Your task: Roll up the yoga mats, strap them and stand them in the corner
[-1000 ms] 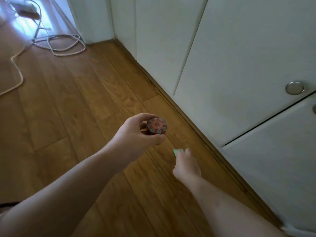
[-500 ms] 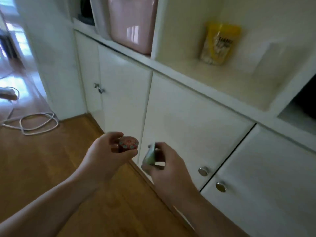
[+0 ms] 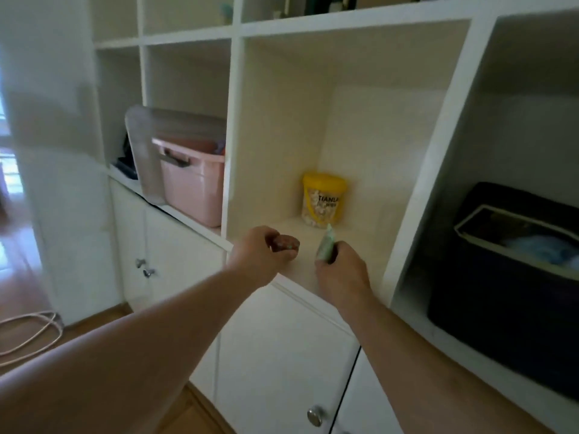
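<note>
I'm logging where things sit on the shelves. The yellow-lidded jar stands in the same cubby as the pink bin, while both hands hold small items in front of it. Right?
Not quite. The head view shows the yellow-lidded jar alone in the cubby right of the pink bin, a divider between them. The left hand and right hand do hold small items in front of the jar.

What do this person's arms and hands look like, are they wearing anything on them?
Both forearms are bare for as far as the picture shows: no sleeves come into view. The left hand and the right hand wear no gloves. No watch, bracelet or band shows at either wrist, and no ring can be made out on the fingers in view. No markings are visible on the arms.
</note>
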A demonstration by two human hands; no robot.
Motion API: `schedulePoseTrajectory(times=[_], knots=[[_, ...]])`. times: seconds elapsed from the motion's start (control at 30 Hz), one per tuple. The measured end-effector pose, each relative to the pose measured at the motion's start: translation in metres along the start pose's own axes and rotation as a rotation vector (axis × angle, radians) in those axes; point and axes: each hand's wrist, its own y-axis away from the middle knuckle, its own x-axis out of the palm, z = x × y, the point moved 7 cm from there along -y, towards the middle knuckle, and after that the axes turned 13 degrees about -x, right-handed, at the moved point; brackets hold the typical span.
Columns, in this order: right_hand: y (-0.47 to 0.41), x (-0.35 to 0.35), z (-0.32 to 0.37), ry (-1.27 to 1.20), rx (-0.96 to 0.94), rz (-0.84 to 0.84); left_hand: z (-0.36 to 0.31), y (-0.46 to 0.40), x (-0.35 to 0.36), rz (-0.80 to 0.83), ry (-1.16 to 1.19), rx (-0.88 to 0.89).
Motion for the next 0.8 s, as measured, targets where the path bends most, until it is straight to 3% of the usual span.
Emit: schedulePoseTrajectory(times=[0.1, 0.3, 0.8], knots=[[-0.002, 0.002, -0.003, 0.012, -0.034, -0.007, 0.005, -0.009, 0.017, -0.025, -0.166, 0.027], [-0.005, 0.007, -0.010, 0.036, -0.003, 0.040, 0.012, -0.017, 0.031, -0.078, -0.284, 0.036], [0.001, 0.005, -0.007, -0.078, 0.101, 0.037, 0.024, 0.015, 0.014, -0.005, -0.307, 0.002]])
